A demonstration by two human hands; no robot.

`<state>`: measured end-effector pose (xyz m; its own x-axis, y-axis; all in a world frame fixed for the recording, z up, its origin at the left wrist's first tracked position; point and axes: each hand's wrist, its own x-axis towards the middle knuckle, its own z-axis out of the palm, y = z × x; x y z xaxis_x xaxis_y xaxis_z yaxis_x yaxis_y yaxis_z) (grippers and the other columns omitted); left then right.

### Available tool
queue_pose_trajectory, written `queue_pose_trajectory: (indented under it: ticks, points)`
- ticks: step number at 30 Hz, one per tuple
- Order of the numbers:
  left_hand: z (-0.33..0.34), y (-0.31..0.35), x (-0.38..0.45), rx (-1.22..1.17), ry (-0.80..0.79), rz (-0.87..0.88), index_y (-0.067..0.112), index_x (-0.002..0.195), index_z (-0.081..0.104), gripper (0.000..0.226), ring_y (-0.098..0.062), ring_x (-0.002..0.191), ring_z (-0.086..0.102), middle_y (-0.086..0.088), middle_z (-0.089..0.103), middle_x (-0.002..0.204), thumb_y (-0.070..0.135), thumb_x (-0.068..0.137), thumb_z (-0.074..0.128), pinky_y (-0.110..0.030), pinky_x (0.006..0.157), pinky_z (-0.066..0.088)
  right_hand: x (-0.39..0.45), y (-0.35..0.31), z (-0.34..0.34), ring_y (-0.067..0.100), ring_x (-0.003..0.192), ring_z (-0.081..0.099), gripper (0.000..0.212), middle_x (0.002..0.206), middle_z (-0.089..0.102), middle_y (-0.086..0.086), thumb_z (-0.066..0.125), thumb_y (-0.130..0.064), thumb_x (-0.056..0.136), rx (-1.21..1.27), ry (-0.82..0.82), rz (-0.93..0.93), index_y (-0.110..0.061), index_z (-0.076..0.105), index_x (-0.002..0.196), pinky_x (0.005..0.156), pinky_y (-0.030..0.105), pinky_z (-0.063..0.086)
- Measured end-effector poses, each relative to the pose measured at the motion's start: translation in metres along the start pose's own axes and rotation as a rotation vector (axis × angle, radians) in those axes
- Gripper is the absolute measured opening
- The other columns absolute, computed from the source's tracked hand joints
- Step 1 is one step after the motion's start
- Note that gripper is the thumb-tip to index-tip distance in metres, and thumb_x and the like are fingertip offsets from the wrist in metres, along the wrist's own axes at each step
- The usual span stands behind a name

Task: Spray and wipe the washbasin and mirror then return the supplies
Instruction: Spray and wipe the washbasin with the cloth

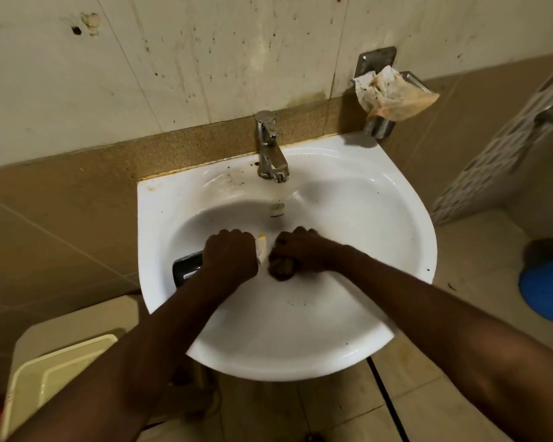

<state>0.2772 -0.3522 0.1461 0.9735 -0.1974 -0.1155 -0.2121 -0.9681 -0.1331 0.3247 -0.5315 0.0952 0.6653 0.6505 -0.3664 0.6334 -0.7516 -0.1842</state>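
The white washbasin [348,218] hangs on the wall with a chrome tap [270,148] at its back. My left hand [230,255] grips a dark spray bottle [187,267] that lies sideways over the bowl. Its white and yellow nozzle [261,250] points right. My right hand [296,252] is curled into a fist just right of the nozzle, low in the bowl, and no object shows in it. Dark specks dot the basin's rim and front slope. The mirror is out of view.
A crumpled, stained cloth or paper [393,94] lies on a metal wall holder right of the tap. A cream plastic tray [55,374] is at lower left, a blue bucket [546,288] on the floor at right, and a perforated white basket [498,148] at the right edge.
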Motion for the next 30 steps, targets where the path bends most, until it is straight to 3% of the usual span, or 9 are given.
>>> queue_pose_trajectory:
  ticks: [4,8,13,17,19,21,25,27,30]
  points:
    - [-0.004,-0.005,-0.003,-0.011,-0.013,-0.004,0.008,0.103,0.061,0.031,-0.025,0.087,0.062,-0.009,0.065,0.097,0.033,0.084,0.060,-0.030,0.068,0.041,-0.002,-0.002,-0.002,0.038,0.113,0.045,0.037,0.128,0.048,0.007,0.049,-0.043,0.093,-0.124,0.129,0.144,-0.032,0.052,0.129,0.092,0.052,0.042]
    - [-0.004,-0.005,-0.007,-0.013,0.039,0.010,0.009,0.101,0.061,0.030,-0.027,0.088,0.061,-0.008,0.065,0.097,0.035,0.087,0.056,-0.030,0.067,0.036,-0.024,0.009,-0.009,0.035,0.115,0.043,0.040,0.130,0.044,0.002,0.052,-0.032,0.094,-0.122,-0.050,0.043,-0.037,0.045,0.134,0.088,0.045,0.042]
    - [-0.013,-0.008,-0.007,-0.205,0.002,-0.128,0.008,0.101,0.064,0.031,-0.023,0.079,0.061,-0.007,0.066,0.093,0.033,0.083,0.061,-0.028,0.064,0.040,-0.035,0.000,-0.006,0.037,0.105,0.048,0.034,0.121,0.049,0.006,0.055,-0.029,0.090,0.002,0.201,0.485,-0.030,0.054,0.124,0.081,0.045,0.044]
    - [-0.025,-0.020,0.000,-0.590,-0.090,-0.273,0.005,0.100,0.061,0.034,-0.028,0.088,0.062,-0.008,0.060,0.088,0.033,0.081,0.065,-0.027,0.065,0.042,-0.025,-0.032,0.005,0.039,0.109,0.047,0.044,0.124,0.047,0.007,0.061,-0.022,0.087,0.288,0.269,0.418,-0.030,0.049,0.129,0.083,0.049,0.049]
    - [-0.030,-0.026,-0.002,-0.721,0.026,-0.310,0.004,0.088,0.062,0.026,-0.028,0.079,0.063,-0.007,0.059,0.077,0.028,0.082,0.066,-0.026,0.057,0.040,-0.020,-0.047,0.000,0.039,0.106,0.049,0.040,0.123,0.050,0.008,0.060,-0.024,0.088,0.236,0.444,0.381,-0.028,0.052,0.126,0.081,0.047,0.049]
    - [-0.036,-0.033,-0.002,-0.901,0.093,-0.379,0.003,0.085,0.065,0.024,-0.027,0.074,0.064,-0.010,0.065,0.076,0.026,0.082,0.065,-0.029,0.061,0.049,-0.014,-0.062,-0.006,0.040,0.102,0.051,0.035,0.121,0.053,0.011,0.055,-0.020,0.090,0.150,0.602,0.323,-0.024,0.055,0.125,0.075,0.047,0.050]
    - [-0.046,-0.052,0.004,-1.199,-0.048,-0.428,0.013,0.077,0.065,0.025,-0.022,0.074,0.064,-0.006,0.067,0.075,0.037,0.084,0.065,-0.032,0.071,0.050,0.001,-0.082,-0.039,0.039,0.095,0.055,0.030,0.116,0.057,0.013,0.054,-0.018,0.091,0.026,0.867,0.269,-0.020,0.059,0.121,0.068,0.043,0.051]
    - [-0.049,-0.063,0.008,-1.311,-0.081,-0.460,0.010,0.083,0.068,0.033,-0.022,0.073,0.065,-0.007,0.070,0.079,0.043,0.083,0.064,-0.031,0.073,0.050,0.014,-0.090,-0.056,0.038,0.097,0.056,0.031,0.115,0.059,0.014,0.047,-0.020,0.093,-0.019,0.914,0.276,-0.018,0.059,0.121,0.069,0.042,0.052]
    - [-0.045,-0.075,0.012,-1.435,-0.063,-0.530,0.005,0.092,0.067,0.031,-0.022,0.069,0.067,-0.009,0.070,0.079,0.035,0.082,0.066,-0.036,0.077,0.054,0.045,-0.095,-0.080,0.038,0.102,0.057,0.036,0.116,0.057,0.016,0.036,-0.019,0.097,-0.087,0.805,0.286,-0.014,0.051,0.129,0.075,0.043,0.054]
